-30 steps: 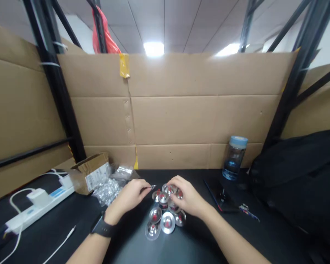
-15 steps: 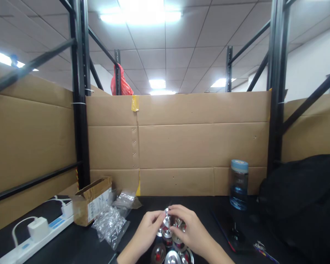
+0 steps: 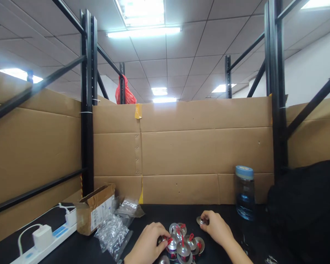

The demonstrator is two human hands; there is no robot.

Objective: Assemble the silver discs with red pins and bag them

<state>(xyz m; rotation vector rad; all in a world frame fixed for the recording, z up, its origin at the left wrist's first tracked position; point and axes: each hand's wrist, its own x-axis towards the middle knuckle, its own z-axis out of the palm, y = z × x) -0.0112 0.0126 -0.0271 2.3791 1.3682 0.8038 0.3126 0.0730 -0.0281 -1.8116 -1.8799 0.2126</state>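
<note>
A heap of shiny round metal pieces with red cords point(image 3: 183, 249) lies on the black table near the bottom centre. My left hand point(image 3: 150, 242) is at the heap's left side, its thumb and fingers curled around a small metal piece whose outline is mostly hidden. To the right and a little behind the heap, my right hand point(image 3: 216, 228) pinches a round metal piece point(image 3: 200, 220) at the table surface, apart from the others.
An open cardboard box point(image 3: 95, 209) and crumpled clear plastic point(image 3: 112, 231) lie left, beside a white power strip point(image 3: 55, 238). At the right stand a blue-lidded bottle point(image 3: 245, 192) and a black bag point(image 3: 305, 209). A cardboard wall point(image 3: 181, 154) closes the back.
My right hand has moved right, away from the heap, with a metal piece. My left hand stays by the heap, now slightly lower. The view has tilted up a little.
</note>
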